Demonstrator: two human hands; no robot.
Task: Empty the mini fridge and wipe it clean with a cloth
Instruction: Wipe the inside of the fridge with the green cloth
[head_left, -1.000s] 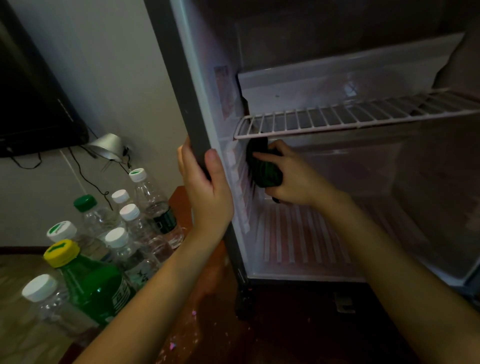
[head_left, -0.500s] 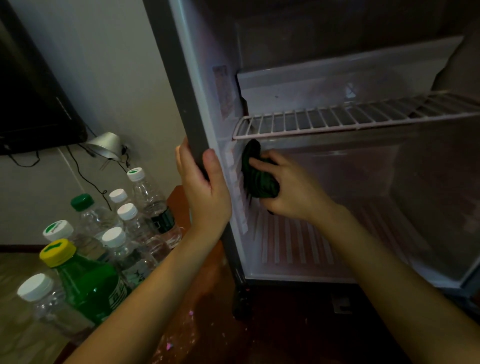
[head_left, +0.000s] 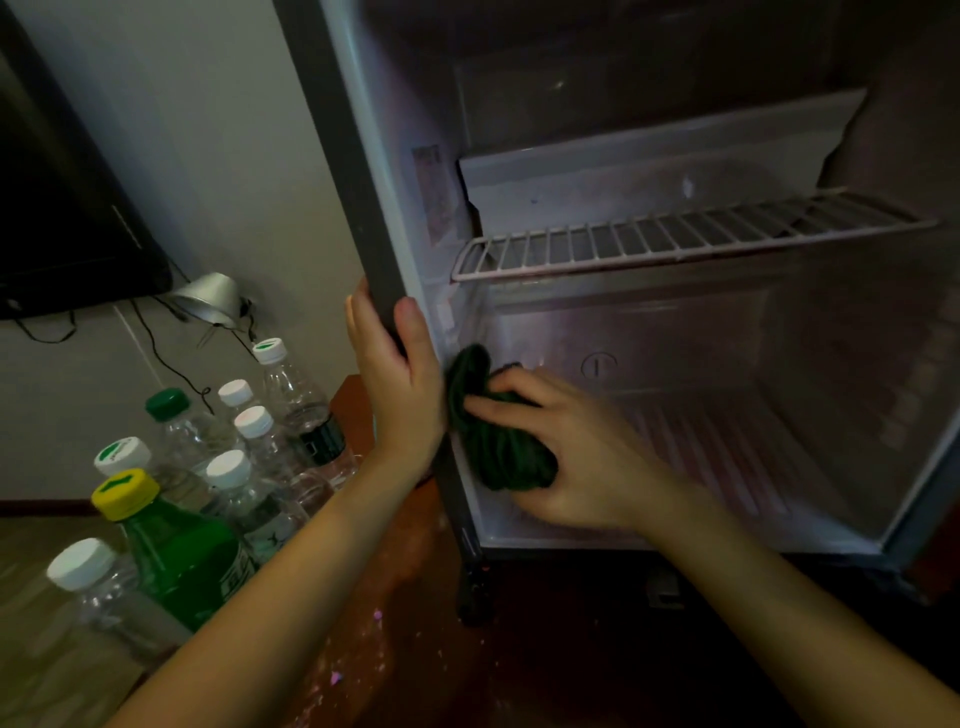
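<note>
Item: cloth (head_left: 493, 447), green, bunched, in the mini fridge's (head_left: 753, 457) lower-left inner corner, long axis running up the left wall; right hand (head_left: 582, 467) fingers curl round it. Brace: left hand (head_left: 400, 384) clasps the fridge's left front edge, just beside the cloth.

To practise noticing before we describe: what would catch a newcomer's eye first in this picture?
The right hand grips a bunched dark green cloth low against the left inner wall of the open mini fridge, while the left hand grips its front edge. Left of the fridge stands a cluster of capped bottles, the green bottle with a yellow cap brightest.
</note>
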